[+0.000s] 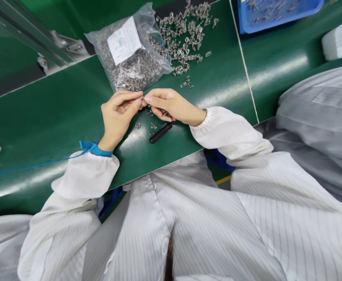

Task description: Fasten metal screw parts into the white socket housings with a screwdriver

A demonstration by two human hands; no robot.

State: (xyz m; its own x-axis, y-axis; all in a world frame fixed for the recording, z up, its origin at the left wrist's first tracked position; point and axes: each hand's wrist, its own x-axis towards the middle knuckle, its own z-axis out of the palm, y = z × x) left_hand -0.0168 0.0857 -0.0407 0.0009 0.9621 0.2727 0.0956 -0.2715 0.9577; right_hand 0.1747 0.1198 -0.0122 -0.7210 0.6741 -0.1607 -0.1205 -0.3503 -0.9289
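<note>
My left hand (116,115) and my right hand (171,103) meet over the green table, fingertips almost touching. Between them is a small metal spring (142,98), pinched by the thumb and index finger of each hand. More springs (164,112) show under the curled fingers of my right hand. Below the hands lie a few loose springs (153,125) and a black-handled tool (160,133), its far end hidden by my right hand. Just behind the hands rests a clear plastic bag (135,72) full of springs, with a white paper label (124,40) on it.
A spread pile of springs (188,35) lies right of the bag. At the back right are a blue tray (276,23) holding metal pieces and a white container (341,41). A metal frame post (30,33) stands back left. A blue cord (36,166) runs left from my wristband (96,148).
</note>
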